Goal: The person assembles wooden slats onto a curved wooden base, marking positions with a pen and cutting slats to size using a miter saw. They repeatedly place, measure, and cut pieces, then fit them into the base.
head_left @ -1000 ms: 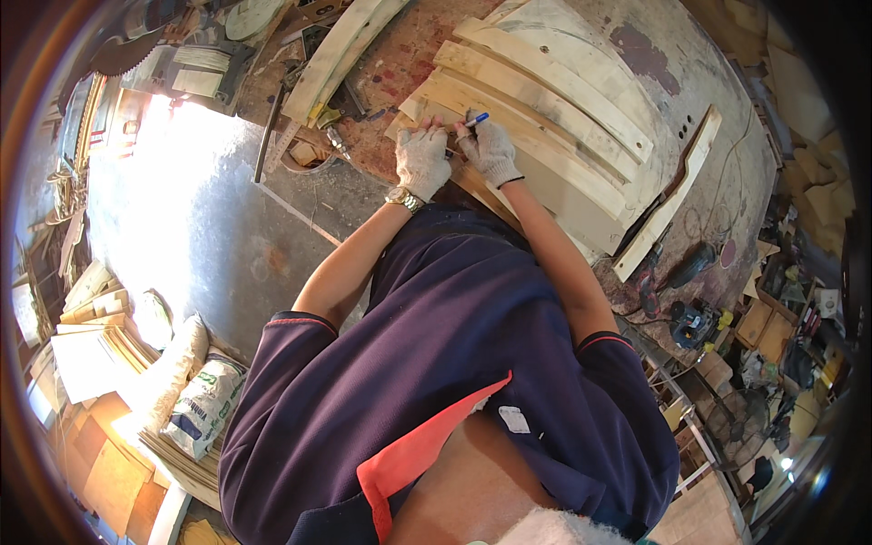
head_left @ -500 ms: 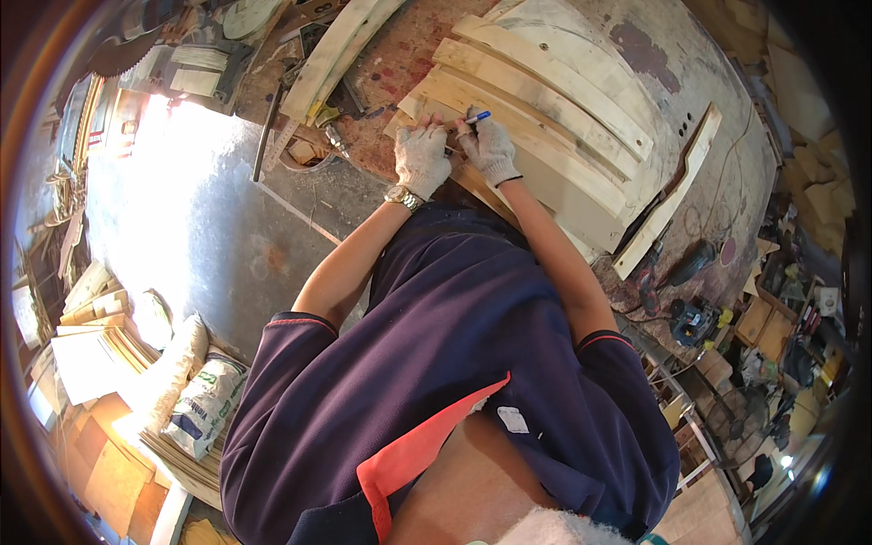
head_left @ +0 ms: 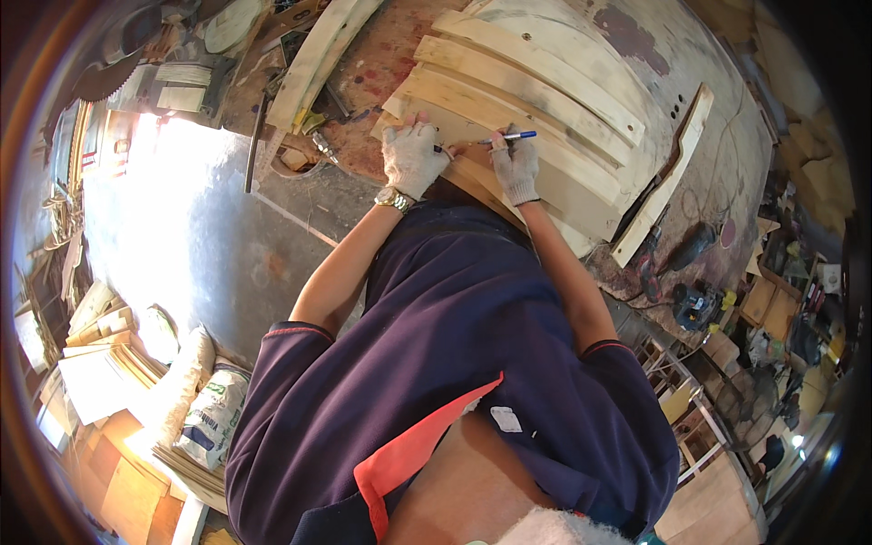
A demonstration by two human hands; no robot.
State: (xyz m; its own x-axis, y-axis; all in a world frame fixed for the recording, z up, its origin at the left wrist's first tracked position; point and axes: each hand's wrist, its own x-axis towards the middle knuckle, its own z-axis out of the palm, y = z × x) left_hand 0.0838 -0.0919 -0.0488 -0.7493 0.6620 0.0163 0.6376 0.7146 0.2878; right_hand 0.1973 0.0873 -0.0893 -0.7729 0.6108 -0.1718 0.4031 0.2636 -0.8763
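My right hand [head_left: 516, 170], in a pale knit glove, grips a slim blue-and-white pen [head_left: 513, 136] and lies over wooden slats. To its left my left hand [head_left: 411, 163], gloved and with a metal wristwatch [head_left: 396, 199] at the wrist, rests closed at the near left end of the slats. Something small and dark shows by its thumb; its kind is hidden. Long, pale wooden slats [head_left: 509, 82] lie side by side across a wide, light curved panel [head_left: 568, 41], with gaps between some of them.
A curved wooden piece [head_left: 313, 68] lies at the upper left of the stained worktable. On the right are a narrow wooden strip [head_left: 668, 182] and a dark power tool [head_left: 692, 245]. Stacked boards [head_left: 104, 372] and a sack [head_left: 213, 413] stand at the lower left.
My right hand has moved right, away from my left, with the pen now turned nearly level. My left hand has shifted slightly left and stays on the wood.
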